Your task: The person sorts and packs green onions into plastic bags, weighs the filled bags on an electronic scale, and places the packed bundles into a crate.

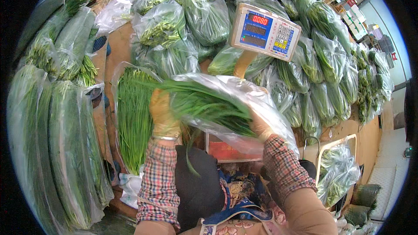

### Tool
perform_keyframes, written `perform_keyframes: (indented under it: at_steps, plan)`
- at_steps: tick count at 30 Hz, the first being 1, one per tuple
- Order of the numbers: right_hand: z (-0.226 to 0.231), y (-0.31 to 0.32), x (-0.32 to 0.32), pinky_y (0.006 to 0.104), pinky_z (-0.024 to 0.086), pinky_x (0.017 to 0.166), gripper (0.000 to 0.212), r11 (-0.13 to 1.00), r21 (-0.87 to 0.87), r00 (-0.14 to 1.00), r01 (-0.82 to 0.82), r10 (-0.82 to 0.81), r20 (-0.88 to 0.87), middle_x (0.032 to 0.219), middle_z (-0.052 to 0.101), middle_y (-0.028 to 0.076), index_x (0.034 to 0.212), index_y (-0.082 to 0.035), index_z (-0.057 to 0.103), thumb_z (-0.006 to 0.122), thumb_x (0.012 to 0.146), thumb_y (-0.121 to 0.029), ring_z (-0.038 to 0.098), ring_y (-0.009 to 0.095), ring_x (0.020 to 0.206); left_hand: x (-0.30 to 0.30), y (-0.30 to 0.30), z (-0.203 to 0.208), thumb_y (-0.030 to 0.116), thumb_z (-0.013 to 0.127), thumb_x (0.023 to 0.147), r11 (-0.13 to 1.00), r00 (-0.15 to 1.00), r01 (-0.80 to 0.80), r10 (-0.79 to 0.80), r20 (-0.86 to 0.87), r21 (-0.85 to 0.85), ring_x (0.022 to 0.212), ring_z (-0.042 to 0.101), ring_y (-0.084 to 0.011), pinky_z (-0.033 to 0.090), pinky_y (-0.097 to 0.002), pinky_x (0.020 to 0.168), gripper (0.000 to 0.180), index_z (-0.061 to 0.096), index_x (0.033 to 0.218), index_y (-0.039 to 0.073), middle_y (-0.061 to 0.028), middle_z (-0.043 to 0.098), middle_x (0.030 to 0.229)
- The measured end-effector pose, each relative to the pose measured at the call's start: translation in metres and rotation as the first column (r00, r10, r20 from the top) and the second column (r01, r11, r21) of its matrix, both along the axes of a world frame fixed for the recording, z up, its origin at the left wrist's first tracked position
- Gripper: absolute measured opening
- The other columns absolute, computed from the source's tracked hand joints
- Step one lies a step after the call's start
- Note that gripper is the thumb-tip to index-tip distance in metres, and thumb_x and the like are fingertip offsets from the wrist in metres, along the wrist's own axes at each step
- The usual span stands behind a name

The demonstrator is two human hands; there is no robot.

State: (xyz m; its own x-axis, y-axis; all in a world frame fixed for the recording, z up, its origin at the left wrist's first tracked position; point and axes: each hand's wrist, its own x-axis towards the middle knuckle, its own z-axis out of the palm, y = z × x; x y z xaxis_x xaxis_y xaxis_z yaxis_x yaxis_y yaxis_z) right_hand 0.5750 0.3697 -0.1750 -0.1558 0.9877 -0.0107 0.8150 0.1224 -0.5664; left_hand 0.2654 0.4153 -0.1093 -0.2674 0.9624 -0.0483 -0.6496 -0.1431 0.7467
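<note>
A bunch of long green garlic chives [213, 106] lies slantwise across my front, partly inside a clear plastic bag [270, 100]. My left hand [163, 113], in a yellowish glove, closes on the chives near the bag's mouth, where the leaf tips stick out to the left. At the other end my right hand [260, 126] grips the bagged bunch from the near side; some of its fingers are hidden. Below the bag shows the red platform of a scale [233, 148]. The lit display panel [265, 31] stands on a post beyond it.
Loose chives [135, 117] lie in an opened bag left of my left hand. Long bagged greens [69, 148] line the far left. Many bagged bundles [207, 17] are heaped at the back and right. A pale-framed rack [320, 161] with a bag stands at lower right.
</note>
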Motion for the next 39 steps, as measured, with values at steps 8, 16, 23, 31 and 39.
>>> perform_keyframes:
  at_steps: [8, 16, 23, 31, 39]
  plan:
    - [0.006, -0.013, 0.035, 0.0352, 0.039, 0.101, 0.061, 0.982, -0.100, 0.969, 0.160, -0.136, 0.206, 0.127, 0.053, 0.017, 0.129, -0.005, 0.050, 0.073, 0.074, -0.015, 0.048, 0.030, 0.120, -0.034, -0.009, 0.018, 0.035, 0.053, 0.094, 0.986, 0.913, -0.017, 0.082, -0.399, 0.164, 0.109, 0.053, -0.0188, 0.043, -0.0331, 0.095, 0.045, 0.051, 0.125, 0.003, -0.0092, 0.055, 0.122]
    - [0.112, -0.032, -0.083, 0.0275, 0.042, 0.094, 0.034, 0.942, -0.329, 0.797, -0.072, -0.144, -0.587, 0.113, 0.062, 0.010, 0.123, 0.003, 0.053, 0.056, 0.090, -0.001, 0.056, 0.015, 0.105, -0.164, -0.182, -0.188, 0.045, 0.039, 0.095, 0.867, -0.329, -0.415, -0.426, -0.843, -0.277, 0.117, 0.050, -0.0337, 0.029, -0.0468, 0.105, 0.059, 0.041, 0.134, 0.001, -0.0190, 0.052, 0.128]
    - [0.126, -0.022, -0.263, 0.0310, 0.044, 0.093, 0.036, 0.784, -0.227, 0.689, -0.578, 0.320, -0.650, 0.116, 0.062, 0.014, 0.125, 0.000, 0.053, 0.057, 0.090, -0.009, 0.058, 0.019, 0.106, -0.157, -0.287, -0.191, 0.048, 0.043, 0.091, 0.661, -0.270, -0.118, -0.740, -0.616, -0.742, 0.105, 0.056, -0.0344, 0.042, -0.0434, 0.093, 0.062, 0.044, 0.131, 0.001, -0.0208, 0.058, 0.115]
    - [-0.019, -0.057, -0.363, 0.0424, 0.045, 0.090, 0.060, 0.538, -0.492, 0.597, -0.684, 0.801, 0.046, 0.112, 0.059, 0.023, 0.131, -0.005, 0.045, 0.063, 0.080, -0.033, 0.056, 0.038, 0.106, -0.185, -0.264, -0.182, 0.036, 0.051, 0.088, 0.921, -0.328, -0.293, -0.350, -0.877, -0.258, 0.111, 0.051, -0.0334, 0.040, -0.0451, 0.094, 0.050, 0.048, 0.128, 0.005, -0.0179, 0.055, 0.118]
    - [-0.048, -0.032, -0.354, 0.0424, 0.045, 0.091, 0.062, 0.618, -0.609, 0.697, -0.498, 0.703, 0.144, 0.111, 0.059, 0.025, 0.129, -0.001, 0.046, 0.063, 0.076, -0.027, 0.056, 0.039, 0.106, -0.174, -0.385, -0.246, 0.034, 0.050, 0.089, 0.167, -0.195, -0.196, -0.972, -0.128, -0.966, 0.115, 0.052, -0.0324, 0.038, -0.0422, 0.098, 0.042, 0.059, 0.119, 0.007, -0.0155, 0.056, 0.124]
